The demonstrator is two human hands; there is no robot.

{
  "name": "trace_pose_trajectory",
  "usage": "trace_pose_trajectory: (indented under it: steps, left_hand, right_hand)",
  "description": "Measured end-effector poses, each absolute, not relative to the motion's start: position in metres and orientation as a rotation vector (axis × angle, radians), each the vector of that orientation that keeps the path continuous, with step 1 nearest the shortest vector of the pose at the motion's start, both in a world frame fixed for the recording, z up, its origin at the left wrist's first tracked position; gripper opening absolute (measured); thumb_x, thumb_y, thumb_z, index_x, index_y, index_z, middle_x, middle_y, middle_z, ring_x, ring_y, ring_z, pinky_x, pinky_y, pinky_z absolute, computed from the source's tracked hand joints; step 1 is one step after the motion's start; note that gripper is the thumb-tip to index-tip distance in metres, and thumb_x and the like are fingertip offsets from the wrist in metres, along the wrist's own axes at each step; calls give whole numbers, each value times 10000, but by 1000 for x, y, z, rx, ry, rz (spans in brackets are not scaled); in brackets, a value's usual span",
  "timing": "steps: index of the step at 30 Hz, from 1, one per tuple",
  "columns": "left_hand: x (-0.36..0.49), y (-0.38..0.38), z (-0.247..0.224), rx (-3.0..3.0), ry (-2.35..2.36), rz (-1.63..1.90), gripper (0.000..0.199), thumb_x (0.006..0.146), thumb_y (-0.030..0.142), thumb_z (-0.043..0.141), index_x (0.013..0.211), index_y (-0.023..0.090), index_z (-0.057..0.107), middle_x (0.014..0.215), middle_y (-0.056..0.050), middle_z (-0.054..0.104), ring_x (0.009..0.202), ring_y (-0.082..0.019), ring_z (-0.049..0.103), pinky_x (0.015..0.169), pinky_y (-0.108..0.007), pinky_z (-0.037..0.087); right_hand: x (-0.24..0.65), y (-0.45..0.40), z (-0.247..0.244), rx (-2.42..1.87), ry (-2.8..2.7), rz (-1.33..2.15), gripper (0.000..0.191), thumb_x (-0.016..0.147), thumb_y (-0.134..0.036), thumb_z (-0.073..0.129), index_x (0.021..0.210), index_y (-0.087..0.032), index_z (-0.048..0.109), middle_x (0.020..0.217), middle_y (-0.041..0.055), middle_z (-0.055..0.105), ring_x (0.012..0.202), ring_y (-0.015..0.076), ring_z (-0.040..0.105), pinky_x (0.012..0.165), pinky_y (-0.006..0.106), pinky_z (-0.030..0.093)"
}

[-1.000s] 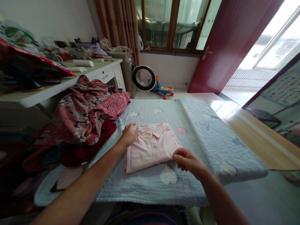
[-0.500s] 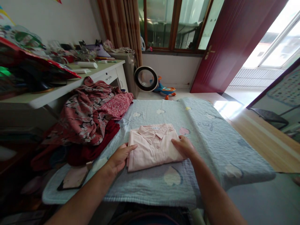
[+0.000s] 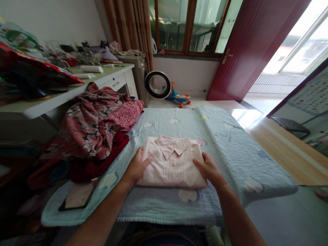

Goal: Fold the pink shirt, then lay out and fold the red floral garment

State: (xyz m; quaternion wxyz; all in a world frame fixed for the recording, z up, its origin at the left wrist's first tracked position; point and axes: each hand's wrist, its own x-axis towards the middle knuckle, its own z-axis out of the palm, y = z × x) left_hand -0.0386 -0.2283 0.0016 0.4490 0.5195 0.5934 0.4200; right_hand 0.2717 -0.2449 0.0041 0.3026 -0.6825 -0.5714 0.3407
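A folded pale pink shirt [image 3: 171, 167], collar at the far end and buttons up the middle, is held between my two hands over the light blue quilted cover [image 3: 164, 205]. My left hand [image 3: 138, 165] grips its left edge, thumb on top and fingers underneath. On the right edge, my right hand [image 3: 210, 169] has the same grip, with the thumb pressed on the front. The fingers beneath the shirt are hidden.
A heap of red floral clothes [image 3: 94, 126] lies at the left, beside a phone-like flat object [image 3: 78, 195]. A cluttered desk [image 3: 107, 80] stands behind it. Farther back are a washing machine with its round door [image 3: 158, 84] open, a ride-on toy [image 3: 179, 97] and a red door [image 3: 246, 51].
The shirt has turned slightly, so its collar faces straight away from me and its front is squarer. Both hands have shifted with it, keeping their hold on the side edges.
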Motion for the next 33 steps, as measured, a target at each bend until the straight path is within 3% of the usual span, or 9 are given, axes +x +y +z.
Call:
trace_pose_trajectory:
  steps: [4, 8, 11, 13, 17, 23, 27, 33]
  left_hand:
    - [-30, -237, -5, 1676, 1891, 911, 554, 709, 260, 721, 1232, 199, 550, 1308, -162, 572, 1319, -379, 440, 1122, -496, 286]
    - [0, -240, 11, 2030, 1668, 983, 498, 814, 220, 603, 1306, 188, 531, 1459, -171, 467, 1426, -323, 323, 1207, -497, 44]
    - [29, -234, 16, 2040, 1326, 959, 475, 814, 208, 607, 1287, 218, 561, 1451, -131, 503, 1443, -283, 316, 1222, -445, 56]
    - [44, -228, 9, 1994, 1267, 937, 498, 792, 193, 620, 1287, 208, 562, 1462, -134, 494, 1448, -285, 309, 1222, -449, 76]
    - [57, -222, -16, 1997, 1328, 948, 503, 833, 238, 594, 1326, 161, 530, 1468, -186, 470, 1436, -306, 334, 1216, -467, 140]
    - [54, -223, -34, 2282, 1520, 798, 644, 866, 271, 558, 1452, 96, 357, 1491, -213, 429, 1411, -303, 373, 1183, -493, 268]
    - [55, -222, -34, 2429, 1591, 696, 673, 874, 262, 544, 1474, 65, 311, 1488, -210, 432, 1401, -293, 377, 1172, -476, 300]
    - [55, -223, -25, 2479, 1560, 666, 500, 884, 256, 550, 1380, 216, 503, 1426, -112, 500, 1355, -268, 414, 1157, -459, 324]
  right_hand:
    - [278, -253, 0, -2150, -1751, 500, 282, 828, -409, 581, 1000, -186, 585, 903, 105, 667, 859, 266, 627, 695, 323, 411]
    - [267, -244, 22, -2010, -1828, 160, 296, 854, -366, 567, 1086, -182, 563, 1044, 125, 620, 955, 257, 595, 793, 328, 406]
    - [243, -232, 35, -1824, -1959, 308, 240, 876, -319, 542, 1078, -190, 559, 933, 67, 627, 879, 213, 598, 789, 297, 407]
    - [226, -225, 35, -1778, -2071, 352, 266, 855, -285, 570, 1102, -187, 571, 985, 72, 625, 909, 210, 593, 812, 292, 405]
    - [209, -221, 19, -1774, -2133, 276, 276, 816, -191, 597, 1092, -202, 615, 1123, 96, 587, 993, 215, 572, 852, 285, 405]
    - [217, -220, -8, -1548, -1924, 236, 173, 839, -111, 494, 869, -217, 627, 1011, 55, 613, 894, 187, 573, 824, 284, 435]
    - [220, -221, -16, -1441, -1771, 240, 207, 813, -88, 460, 880, -215, 610, 966, 46, 638, 878, 182, 577, 821, 286, 438]
    - [223, -222, -19, -1569, -1781, 186, 181, 803, -111, 477, 848, -218, 617, 896, 39, 640, 869, 193, 555, 807, 291, 417]
